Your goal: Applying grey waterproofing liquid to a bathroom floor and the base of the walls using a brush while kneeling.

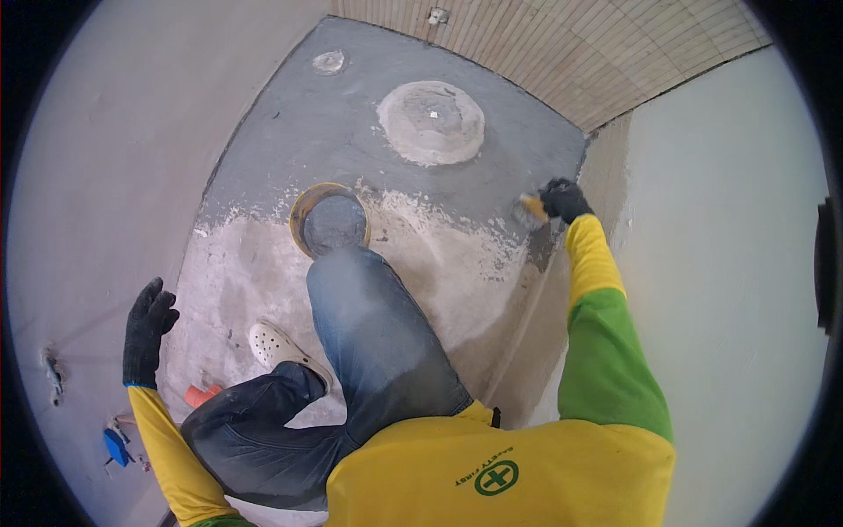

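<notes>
My right hand (566, 199), in a dark glove, grips a wide paint brush (532, 211). The brush's bristles, somewhat blurred, meet the floor near its right edge, where the grey coating (518, 149) borders bare concrete. My left hand (149, 329), also in a dark glove, is held out beside the left wall with its fingers partly spread and nothing in them. Whether it touches the wall I cannot tell. In front of my raised knee stands a yellow-rimmed bucket (299, 211) containing grey slurry; the knee hides part of its near side.
Pale bare concrete (237, 263) lies around my shoe (279, 345). A round pale patch (430, 123) and a smaller one (328, 61) mark the coated floor. An orange pipe fitting (202, 395) sticks up by my left leg. Walls stand left and right, with a tiled wall (562, 53) ahead.
</notes>
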The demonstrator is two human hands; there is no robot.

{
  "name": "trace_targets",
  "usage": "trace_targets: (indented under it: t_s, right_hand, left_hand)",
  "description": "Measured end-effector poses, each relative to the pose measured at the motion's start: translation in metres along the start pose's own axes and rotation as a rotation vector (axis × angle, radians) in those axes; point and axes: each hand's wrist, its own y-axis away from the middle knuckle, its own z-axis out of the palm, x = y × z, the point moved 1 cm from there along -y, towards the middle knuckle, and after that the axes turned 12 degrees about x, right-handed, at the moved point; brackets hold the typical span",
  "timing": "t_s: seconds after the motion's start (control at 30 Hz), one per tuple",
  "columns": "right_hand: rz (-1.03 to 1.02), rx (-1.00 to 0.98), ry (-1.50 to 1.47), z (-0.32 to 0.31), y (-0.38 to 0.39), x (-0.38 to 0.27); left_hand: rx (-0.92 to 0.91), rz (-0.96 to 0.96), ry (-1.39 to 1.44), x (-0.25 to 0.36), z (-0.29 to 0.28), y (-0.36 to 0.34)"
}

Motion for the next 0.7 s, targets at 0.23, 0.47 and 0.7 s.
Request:
trace_targets:
  t_s: [0.23, 0.47, 0.7]
  right_hand:
    - [-0.21, 0.667, 0.475, 0.013, -0.067, 0.047]
    - [-0.482, -0.021, 0.543, -0.018, -0.069, 0.045]
    - [-0.171, 0.266, 0.658, -0.043, -0.056, 0.064]
  left_hand:
    - [0.004, -0.06, -0.042, -0.01, -0.001, -0.005]
    - [0.055, -0.072, -0.048, -0.004, -0.005, 0.011]
    - [0.049, -0.113, -0.047, -0.016, -0.019, 0.01]
